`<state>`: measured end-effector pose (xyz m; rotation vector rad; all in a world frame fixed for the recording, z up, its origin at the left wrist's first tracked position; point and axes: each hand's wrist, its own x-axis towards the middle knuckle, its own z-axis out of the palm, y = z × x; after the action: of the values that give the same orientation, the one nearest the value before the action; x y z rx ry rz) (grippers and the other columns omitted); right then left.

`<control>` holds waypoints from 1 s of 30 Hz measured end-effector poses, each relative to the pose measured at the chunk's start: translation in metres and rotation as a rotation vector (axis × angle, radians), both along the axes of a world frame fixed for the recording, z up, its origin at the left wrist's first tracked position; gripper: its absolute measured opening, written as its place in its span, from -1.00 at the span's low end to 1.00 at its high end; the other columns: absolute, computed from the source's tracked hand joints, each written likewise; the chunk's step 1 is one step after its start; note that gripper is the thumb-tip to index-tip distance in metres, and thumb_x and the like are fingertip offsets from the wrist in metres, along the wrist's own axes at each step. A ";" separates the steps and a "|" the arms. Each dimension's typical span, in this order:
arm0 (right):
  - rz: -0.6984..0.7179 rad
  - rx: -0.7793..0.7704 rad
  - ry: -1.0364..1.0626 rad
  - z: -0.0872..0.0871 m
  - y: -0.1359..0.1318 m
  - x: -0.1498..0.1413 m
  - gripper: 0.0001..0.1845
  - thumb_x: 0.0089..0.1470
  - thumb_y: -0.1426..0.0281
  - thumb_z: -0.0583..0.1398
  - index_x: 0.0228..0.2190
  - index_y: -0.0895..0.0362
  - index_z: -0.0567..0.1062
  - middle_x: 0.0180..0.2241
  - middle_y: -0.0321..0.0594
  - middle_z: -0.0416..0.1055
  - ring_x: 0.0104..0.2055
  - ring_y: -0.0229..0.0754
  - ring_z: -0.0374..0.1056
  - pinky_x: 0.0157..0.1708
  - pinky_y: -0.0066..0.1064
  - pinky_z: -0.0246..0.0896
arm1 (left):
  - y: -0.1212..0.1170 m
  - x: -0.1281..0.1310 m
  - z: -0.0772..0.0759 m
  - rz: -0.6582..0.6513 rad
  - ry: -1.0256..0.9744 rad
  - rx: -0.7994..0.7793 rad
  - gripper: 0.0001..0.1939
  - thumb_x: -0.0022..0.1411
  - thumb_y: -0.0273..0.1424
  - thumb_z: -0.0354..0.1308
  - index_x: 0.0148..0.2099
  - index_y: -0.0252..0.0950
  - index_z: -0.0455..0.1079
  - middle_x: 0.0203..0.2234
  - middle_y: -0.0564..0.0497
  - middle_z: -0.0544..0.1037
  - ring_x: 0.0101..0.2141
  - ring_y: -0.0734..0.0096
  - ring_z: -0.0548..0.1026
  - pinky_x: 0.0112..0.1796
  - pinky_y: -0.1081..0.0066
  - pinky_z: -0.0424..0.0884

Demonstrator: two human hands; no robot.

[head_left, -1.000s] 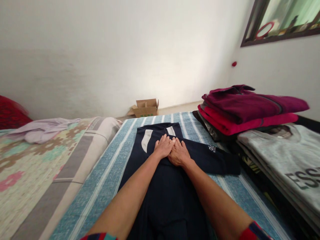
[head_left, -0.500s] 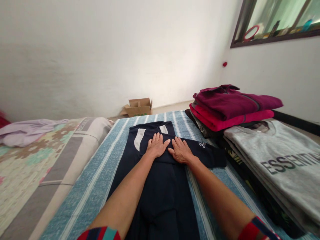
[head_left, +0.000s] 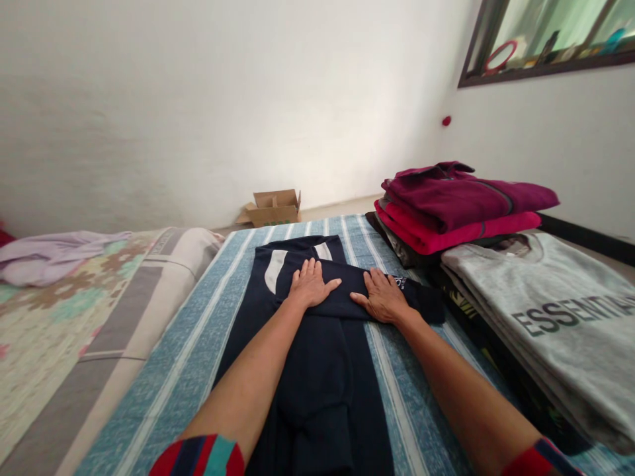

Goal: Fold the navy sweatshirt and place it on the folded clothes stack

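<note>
Rests left hand (head_left: 308, 284) and right hand (head_left: 383, 297), opened flat, on smooth navy garment (head_left: 327, 357), frame centre — over striped cloth (head_left: 198, 337)

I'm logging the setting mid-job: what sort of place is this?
Probably a bedroom at home: a floral bedspread lies at left, a navy garment lies on a blue striped sheet, and folded clothes are stacked at right.

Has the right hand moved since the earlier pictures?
Yes: rightward along the navy sleeve. Judged against the cardboard box, the right hand now lies farther right, beside the white lettering.
</note>
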<state>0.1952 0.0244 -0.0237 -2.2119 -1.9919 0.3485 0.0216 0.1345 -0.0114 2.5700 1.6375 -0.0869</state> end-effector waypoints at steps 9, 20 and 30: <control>-0.029 0.021 -0.021 -0.002 -0.004 0.001 -0.04 0.09 -0.16 -0.26 0.24 0.33 -0.02 0.29 0.10 -0.21 0.32 0.06 -0.35 0.21 -0.08 -0.46 | -0.001 0.000 0.000 0.007 0.002 -0.013 -0.03 0.12 0.20 -0.38 0.34 -0.43 -0.16 0.31 -0.20 -0.17 0.28 0.10 -0.24 0.18 0.07 -0.14; -0.029 0.054 -0.008 -0.004 -0.004 0.000 -0.04 0.10 -0.15 -0.26 0.23 0.34 -0.01 0.29 0.13 -0.18 0.32 0.08 -0.33 0.21 -0.07 -0.47 | -0.021 0.031 0.019 0.003 0.016 0.033 -0.25 0.27 -0.06 -0.30 0.32 -0.51 -0.14 0.31 -0.23 -0.18 0.28 0.14 -0.24 0.19 0.11 -0.17; -0.027 0.070 -0.002 -0.006 -0.004 0.001 -0.05 0.10 -0.14 -0.25 0.23 0.35 0.01 0.28 0.13 -0.17 0.32 0.09 -0.32 0.20 -0.06 -0.45 | -0.024 0.041 0.004 -0.041 0.040 0.004 -0.16 0.22 0.07 -0.38 0.32 -0.48 -0.11 0.31 -0.20 -0.17 0.29 0.15 -0.25 0.20 0.11 -0.18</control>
<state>0.1959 0.0206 -0.0298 -2.1951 -1.9427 0.2685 0.0627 0.1104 -0.0076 2.6220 1.5991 -0.1391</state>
